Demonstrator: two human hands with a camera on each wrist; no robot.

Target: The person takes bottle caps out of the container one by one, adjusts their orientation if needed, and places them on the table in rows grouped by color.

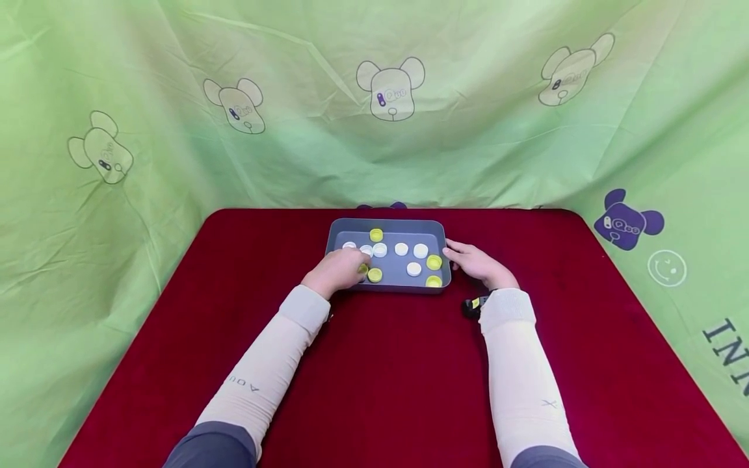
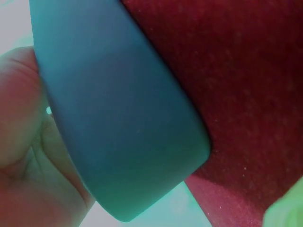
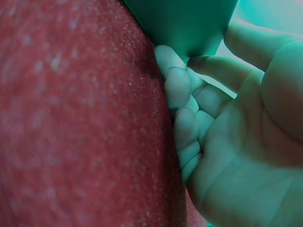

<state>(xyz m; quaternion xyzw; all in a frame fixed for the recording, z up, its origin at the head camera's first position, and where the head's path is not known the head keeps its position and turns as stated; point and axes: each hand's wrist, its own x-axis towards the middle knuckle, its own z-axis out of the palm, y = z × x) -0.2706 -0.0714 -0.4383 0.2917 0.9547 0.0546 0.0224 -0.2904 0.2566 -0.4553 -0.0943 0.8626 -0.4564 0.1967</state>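
Note:
A shallow grey-blue tray (image 1: 389, 288) rests on the red table, with several white caps (image 1: 420, 251) and several yellow caps (image 1: 376, 234) scattered in it. My left hand (image 1: 338, 269) reaches over the tray's front left wall, fingers bent down inside. Right at those fingertips is a yellow cap (image 1: 363, 268), partly covered; whether they pinch it is hidden. In the left wrist view the tray's outer wall (image 2: 128, 123) blocks the fingertips. My right hand (image 1: 475, 263) holds the tray's right side, thumb at the rim; the right wrist view shows thumb and forefinger on the tray's corner (image 3: 189, 23).
Red cloth covers the table (image 1: 398, 377). Green fabric (image 1: 304, 156) printed with bear heads hangs behind and along both sides. A small black device (image 1: 471, 307) with a yellow label sits at the right wrist.

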